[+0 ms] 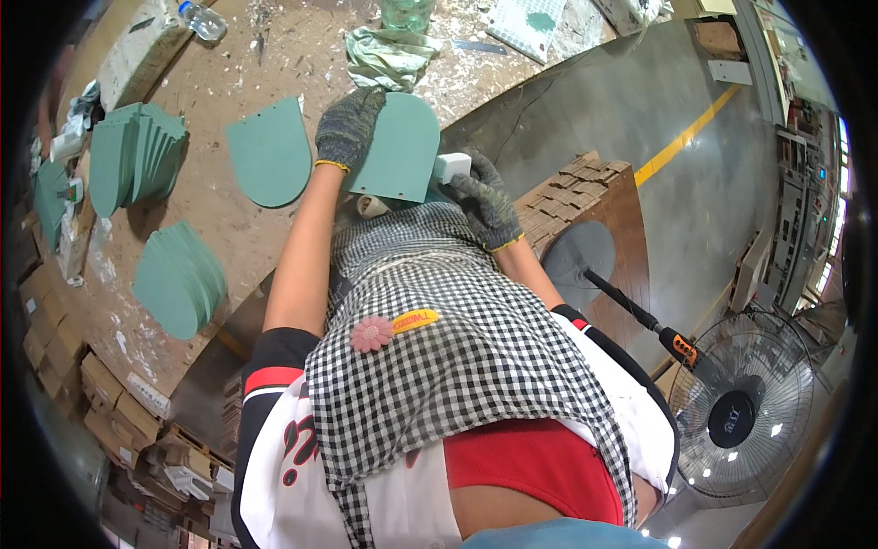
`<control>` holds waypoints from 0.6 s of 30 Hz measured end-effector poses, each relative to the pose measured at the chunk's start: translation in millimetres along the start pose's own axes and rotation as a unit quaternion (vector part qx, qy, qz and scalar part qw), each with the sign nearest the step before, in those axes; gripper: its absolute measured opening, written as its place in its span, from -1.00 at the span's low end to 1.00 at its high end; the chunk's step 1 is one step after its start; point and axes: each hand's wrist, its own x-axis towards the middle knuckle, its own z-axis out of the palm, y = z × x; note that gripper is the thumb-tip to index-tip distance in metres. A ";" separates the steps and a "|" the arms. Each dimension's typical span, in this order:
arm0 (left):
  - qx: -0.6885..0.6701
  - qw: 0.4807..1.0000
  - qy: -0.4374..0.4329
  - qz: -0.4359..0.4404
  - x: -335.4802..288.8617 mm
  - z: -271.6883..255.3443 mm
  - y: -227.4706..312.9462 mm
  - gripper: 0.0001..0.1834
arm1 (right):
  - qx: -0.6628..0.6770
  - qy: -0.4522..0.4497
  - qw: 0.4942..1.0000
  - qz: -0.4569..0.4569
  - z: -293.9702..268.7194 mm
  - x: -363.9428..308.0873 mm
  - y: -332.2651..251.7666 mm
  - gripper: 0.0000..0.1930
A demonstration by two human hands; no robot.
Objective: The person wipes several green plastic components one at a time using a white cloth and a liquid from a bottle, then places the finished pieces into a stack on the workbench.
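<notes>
A green flat panel [395,146] with one rounded end lies at the near edge of the worktable, its straight end toward me. My left hand [350,128], in a dark grey knit glove with a yellow cuff, grips the panel along its left side. My gloved right hand [489,203] is closed round a small white block [451,166], held against or close beside the panel's right edge. What the block is made of I cannot make out. To the left of my left hand rests another single green panel [270,154], its rounded end toward me.
Fanned stacks of green panels [137,156] [181,279] stand at the left of the paint-specked table [206,206]. A crumpled cloth [391,59] and a plastic bottle [203,22] lie farther back. Stacked brown cardboard [572,188] and a standing fan [732,416] are on my right.
</notes>
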 end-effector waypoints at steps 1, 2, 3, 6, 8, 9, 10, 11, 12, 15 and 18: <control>0.004 1.000 0.006 -0.003 0.0 6.2 -8.5 -0.55 | 0.007 -0.015 1.000 0.017 -0.2 8.8 -1.8 -0.46; -0.016 0.999 0.034 0.019 -1.8 15.6 -20.6 -0.56 | 0.005 -0.024 0.999 0.020 -1.8 14.4 -0.8 -0.46; -0.034 0.997 0.062 0.043 -3.7 18.2 -28.6 -0.56 | 0.021 -0.054 0.997 0.049 -2.8 19.0 0.7 -0.46; -0.113 0.992 0.010 0.053 4.5 -17.4 -11.4 -0.42 | 0.066 -0.077 0.991 0.092 1.6 23.7 -3.0 -0.51; -0.710 0.645 -0.062 -0.275 -7.4 -36.6 6.0 -0.17 | 0.104 -0.093 0.983 0.123 -3.9 31.2 -5.7 -0.54; -0.714 0.641 -0.075 -0.272 -14.1 -35.5 0.1 0.02 | 0.099 -0.077 0.984 0.128 -4.7 32.2 -5.1 -0.56; -0.713 0.641 -0.068 -0.274 -18.1 -38.1 -1.2 0.02 | 0.099 -0.082 0.983 0.132 -4.9 33.6 -4.1 -0.56; -0.736 0.619 -0.072 -0.266 -24.4 -39.2 -1.8 0.02 | 0.101 -0.069 0.983 0.136 -1.1 32.2 -3.5 -0.56; -0.757 0.595 -0.077 -0.258 -29.5 -39.9 -2.2 0.02 | 0.104 -0.055 0.983 0.139 2.9 30.9 -3.1 -0.56; -0.799 0.537 -0.102 -0.250 -35.5 -46.2 -1.1 0.04 | 0.106 -0.074 0.980 0.154 8.0 32.8 -5.8 -0.51; -0.840 0.494 -0.129 -0.183 -48.9 -31.7 -23.1 0.11 | 0.092 -0.089 0.977 0.169 8.5 34.7 -7.6 -0.47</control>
